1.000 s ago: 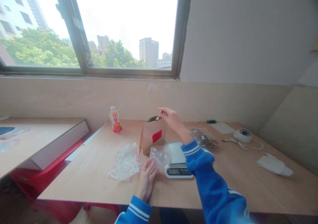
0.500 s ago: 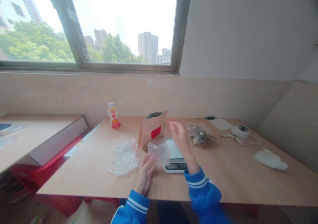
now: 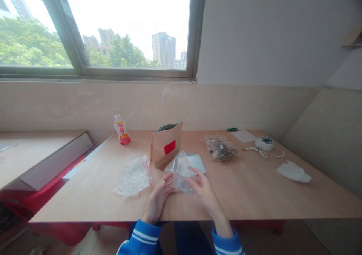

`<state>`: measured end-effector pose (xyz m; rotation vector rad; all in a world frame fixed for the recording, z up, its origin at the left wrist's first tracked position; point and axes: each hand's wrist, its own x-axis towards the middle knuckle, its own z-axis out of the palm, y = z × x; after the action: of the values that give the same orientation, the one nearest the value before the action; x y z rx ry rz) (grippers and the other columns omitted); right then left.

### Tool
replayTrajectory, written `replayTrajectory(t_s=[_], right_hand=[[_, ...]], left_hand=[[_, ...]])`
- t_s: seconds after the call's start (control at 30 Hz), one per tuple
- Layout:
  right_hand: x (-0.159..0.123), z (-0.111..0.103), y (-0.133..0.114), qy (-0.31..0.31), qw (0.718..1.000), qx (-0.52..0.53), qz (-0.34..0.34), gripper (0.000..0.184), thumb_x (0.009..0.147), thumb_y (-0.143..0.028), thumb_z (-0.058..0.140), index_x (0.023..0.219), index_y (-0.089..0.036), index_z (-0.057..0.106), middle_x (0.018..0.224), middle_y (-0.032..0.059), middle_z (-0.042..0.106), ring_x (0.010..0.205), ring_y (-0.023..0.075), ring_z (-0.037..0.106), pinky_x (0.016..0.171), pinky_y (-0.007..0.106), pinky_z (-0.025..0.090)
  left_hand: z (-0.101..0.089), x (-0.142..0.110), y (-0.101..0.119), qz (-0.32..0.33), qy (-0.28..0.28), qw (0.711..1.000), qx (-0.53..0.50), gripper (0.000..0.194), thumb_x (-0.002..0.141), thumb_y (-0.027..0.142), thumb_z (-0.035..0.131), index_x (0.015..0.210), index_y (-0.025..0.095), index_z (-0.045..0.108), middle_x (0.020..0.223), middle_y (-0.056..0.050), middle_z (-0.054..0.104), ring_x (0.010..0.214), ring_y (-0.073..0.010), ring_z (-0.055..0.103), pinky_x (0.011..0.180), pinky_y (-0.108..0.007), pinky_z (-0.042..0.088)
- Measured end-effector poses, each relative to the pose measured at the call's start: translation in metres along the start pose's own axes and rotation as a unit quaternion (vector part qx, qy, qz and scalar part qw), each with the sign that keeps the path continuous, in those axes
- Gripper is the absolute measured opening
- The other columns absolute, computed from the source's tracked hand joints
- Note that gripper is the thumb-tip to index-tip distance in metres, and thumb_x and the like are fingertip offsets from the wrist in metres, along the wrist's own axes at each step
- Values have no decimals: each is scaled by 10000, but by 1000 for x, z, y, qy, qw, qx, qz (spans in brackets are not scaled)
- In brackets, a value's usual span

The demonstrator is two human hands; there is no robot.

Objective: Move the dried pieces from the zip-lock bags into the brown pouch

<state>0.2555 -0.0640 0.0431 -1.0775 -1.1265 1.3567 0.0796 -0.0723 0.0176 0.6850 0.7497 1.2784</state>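
A small clear zip bag (image 3: 180, 171) with a red seal line stands lifted over the near edge of the scale (image 3: 196, 162). My left hand (image 3: 159, 195) touches its left lower side with the fingers loosely curled. My right hand (image 3: 204, 189) grips its right side from the front. Behind the bag stands a brown paper pouch (image 3: 165, 145) with a red label, its top open. A stack of empty clear zip bags (image 3: 133, 176) lies on the table to the left of my hands.
On the wooden table (image 3: 254, 187) lie a filled clear bag of dark pieces (image 3: 221, 150), a white round device with a cable (image 3: 264, 143), a white crumpled item (image 3: 293, 171), a paper sheet and a green pen. A small drink bottle (image 3: 120, 129) stands by the wall.
My right hand left the top of the paper pouch, swung back towards me and took hold of the small clear bag, which is now lifted between both hands. The view tilted down.
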Motion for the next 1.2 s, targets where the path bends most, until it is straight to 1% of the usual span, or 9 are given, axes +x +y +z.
replayTrajectory(t_s=[0.1,0.23,0.4,0.6,0.8,0.97,1.07,1.13,1.2], right_hand=[[-3,-3,-2,-22,1000,-8,6,541,727,-453,714,1180,-205,551,835,26,672,660,154,631,498,214,455],[-6,3,-1,-57,998,-9,19,532,719,-429,718,1175,-204,562,850,24,670,585,125,616,466,206,454],[-8,13,1,-130,990,5,44,546,710,-427,712,1178,-197,551,737,-13,639,456,87,536,387,199,438],[-3,32,11,-73,997,30,9,502,732,-467,685,1125,-177,570,814,31,657,522,103,549,460,252,518],[-8,43,13,-86,996,-8,18,539,713,-521,704,1117,-179,597,839,37,642,640,152,609,546,274,508],[-9,31,7,-70,996,-56,3,492,826,-589,549,1088,-181,631,908,69,680,663,134,596,570,245,457],[-6,16,5,-38,997,-64,-17,490,836,-610,519,1042,-185,652,858,60,676,653,139,593,588,256,465],[-5,5,5,-14,997,-70,-27,493,829,-618,522,1023,-187,659,830,58,674,646,148,592,591,265,473],[-4,-6,5,11,996,-80,-31,498,825,-617,521,1047,-191,652,850,69,681,663,166,600,579,273,480]], left_hand=[[9,4,12,7,61,994,88,545,726,606,619,1019,150,678,1106,-132,681,1050,-265,612,926,-390,444],[16,11,39,65,110,970,206,455,688,522,683,956,154,696,1067,-111,696,988,-242,634,819,-318,490],[11,12,65,72,178,964,185,340,650,458,676,795,152,645,873,-74,700,798,-239,677,685,-337,543],[14,-10,52,22,166,979,114,481,727,489,637,1096,194,547,952,-72,683,807,-241,695,667,-358,560],[-7,-27,51,59,190,953,229,601,659,535,688,1123,180,546,760,7,618,520,-119,575,456,-224,435],[-54,-17,96,107,306,894,309,622,600,593,636,1047,166,564,758,-1,621,428,-78,457,384,-206,351],[-76,-11,116,82,346,844,400,592,663,579,553,1059,138,568,922,-102,665,578,-156,581,497,-287,479],[-81,-9,120,80,404,737,536,624,708,550,531,1127,89,571,1049,-200,643,846,-298,637,699,-438,527],[-79,-11,115,109,445,611,645,666,770,527,488,1231,48,537,1199,-271,563,1068,-416,556,855,-568,457]])
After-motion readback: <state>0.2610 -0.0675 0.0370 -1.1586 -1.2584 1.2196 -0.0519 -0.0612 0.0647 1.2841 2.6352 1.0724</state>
